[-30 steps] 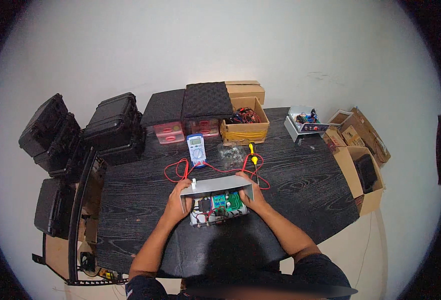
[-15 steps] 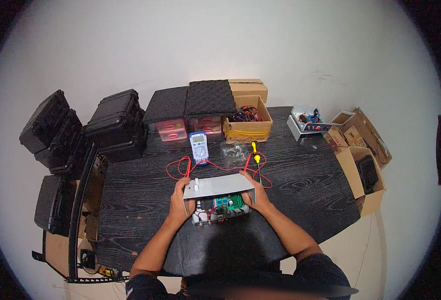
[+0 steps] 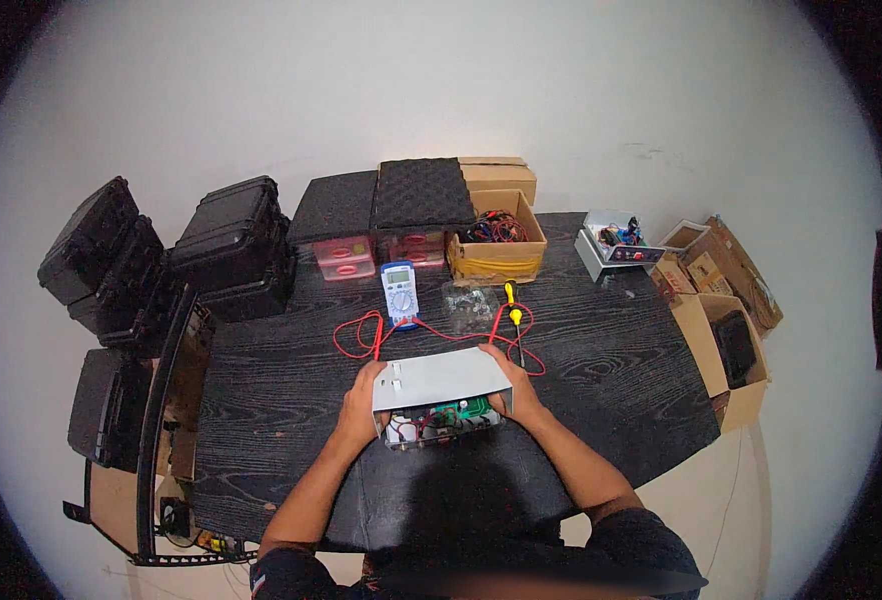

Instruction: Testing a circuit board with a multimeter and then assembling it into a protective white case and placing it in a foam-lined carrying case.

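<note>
grey metal casing [image 3: 441, 378] gripped by left hand [image 3: 363, 408] and right hand [image 3: 514, 392], dark woodgrain table [image 3: 611, 370]

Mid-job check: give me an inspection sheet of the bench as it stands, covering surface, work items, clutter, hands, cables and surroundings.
Surface: dark wood-grain table, bare patches at left and right.
Job's things: grey metal box tilted up, its open underside showing a green circuit board and wiring.
Clutter: multimeter, yellow-handled screwdriver, clear plastic bag, cardboard box of wires, pink containers, small parts tray.
Hands: left hand and right hand grip the box's two ends.
Cables: red test leads looped beside the multimeter.
Surroundings: black hard cases at left, cardboard boxes at right, pale wall.
</note>
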`<state>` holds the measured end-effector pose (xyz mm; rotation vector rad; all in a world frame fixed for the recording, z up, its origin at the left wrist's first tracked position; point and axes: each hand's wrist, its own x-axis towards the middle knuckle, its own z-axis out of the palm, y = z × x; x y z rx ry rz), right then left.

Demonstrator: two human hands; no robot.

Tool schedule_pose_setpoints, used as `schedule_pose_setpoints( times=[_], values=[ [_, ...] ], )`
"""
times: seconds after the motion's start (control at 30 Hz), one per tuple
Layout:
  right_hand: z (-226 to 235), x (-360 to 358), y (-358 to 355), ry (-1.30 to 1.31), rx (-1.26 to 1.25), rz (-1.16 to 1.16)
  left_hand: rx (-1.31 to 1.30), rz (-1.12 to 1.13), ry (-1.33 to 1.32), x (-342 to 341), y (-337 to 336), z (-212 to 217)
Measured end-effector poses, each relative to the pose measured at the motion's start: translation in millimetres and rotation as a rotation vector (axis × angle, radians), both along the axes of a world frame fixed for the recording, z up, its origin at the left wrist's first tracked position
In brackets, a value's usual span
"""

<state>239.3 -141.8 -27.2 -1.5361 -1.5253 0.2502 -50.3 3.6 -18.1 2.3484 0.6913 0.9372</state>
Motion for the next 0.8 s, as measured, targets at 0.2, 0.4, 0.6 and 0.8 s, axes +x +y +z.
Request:
schedule_pose_setpoints(
  times=[0.2,0.4,0.6,0.8],
  values=[
    [-1,-1,-2,0.042,-0.063,-0.049,-0.128,-0.014,0.046,-2,-2,5],
    [11,2,-8,0.045,-0.147,-0.024,-0.016,-0.026,0.137,-6,1,5],
    [13,0,-8,0.059,-0.188,-0.045,-0.050,-0.002,0.180,-8,3,2],
    [29,12,-14,0.135,-0.326,0.093,-0.090,-0.124,0.151,-14,8,21]
  ],
)
